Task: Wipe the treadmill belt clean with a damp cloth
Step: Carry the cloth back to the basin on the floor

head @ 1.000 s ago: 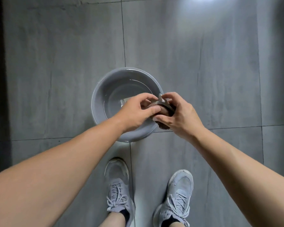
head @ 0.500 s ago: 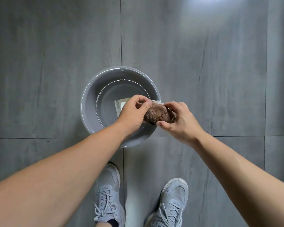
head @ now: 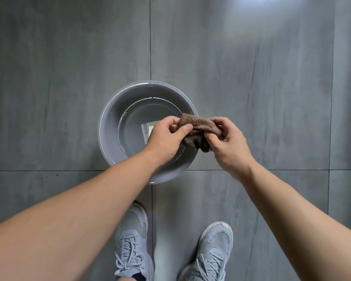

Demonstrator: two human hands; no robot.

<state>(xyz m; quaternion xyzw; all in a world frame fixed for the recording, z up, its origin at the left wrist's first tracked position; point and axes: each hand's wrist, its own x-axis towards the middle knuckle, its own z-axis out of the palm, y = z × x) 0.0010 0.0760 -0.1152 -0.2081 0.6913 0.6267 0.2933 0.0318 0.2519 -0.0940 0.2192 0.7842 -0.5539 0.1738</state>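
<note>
A brown cloth (head: 197, 129) is stretched and bunched between both my hands, above the right side of a grey basin (head: 109, 126). My left hand (head: 166, 136) pinches its left end between thumb and fingers. The cloth's right end is gripped by my right hand (head: 225, 140). The basin holds a shallow layer of water, and a pale label shows on its bottom (head: 147, 129). No treadmill is in view.
The basin stands on a grey tiled floor (head: 251, 78) with dark grout lines. My two grey laced shoes (head: 133, 244) (head: 213, 252) stand just behind the basin. A dark strip runs along the left edge.
The cloth has gone from a tight wad pressed between both hands to a longer piece as my hands drew apart. The view has shifted slightly over the basin.
</note>
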